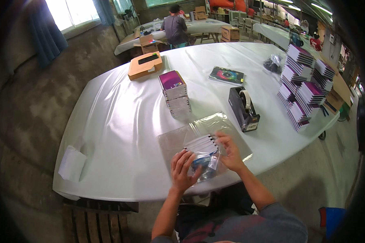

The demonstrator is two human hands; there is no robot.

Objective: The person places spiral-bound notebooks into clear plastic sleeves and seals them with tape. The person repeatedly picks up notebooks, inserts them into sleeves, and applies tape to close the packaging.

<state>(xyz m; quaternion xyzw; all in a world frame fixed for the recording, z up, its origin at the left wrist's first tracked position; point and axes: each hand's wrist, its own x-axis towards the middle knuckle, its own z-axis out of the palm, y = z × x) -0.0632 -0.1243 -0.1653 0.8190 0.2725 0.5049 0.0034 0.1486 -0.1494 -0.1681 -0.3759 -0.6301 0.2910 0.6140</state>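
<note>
A small stack of notebooks (pixel 201 145) with white page edges and dark bindings lies in front of me inside a clear plastic bag (pixel 207 172). Something blue shows through the shiny film at its near end. My left hand (pixel 182 168) grips the left side of the bagged stack, fingers bent over it and thumb toward the middle. On the opposite side, my right hand (pixel 230 153) has its fingers curled at the film by the far right corner. Beneath the packet, flat clear plastic bags (pixel 170 139) are spread on the table.
Beyond the bags stands a stack of purple-covered notebooks (pixel 173 91). A black tape dispenser (pixel 243 109) and a dark-covered book (pixel 226 75) lie to the right. Tall notebook piles (pixel 298 87) fill the right side. A brown box (pixel 136 71) carries a phone (pixel 148 59); white paper (pixel 72 163) lies left.
</note>
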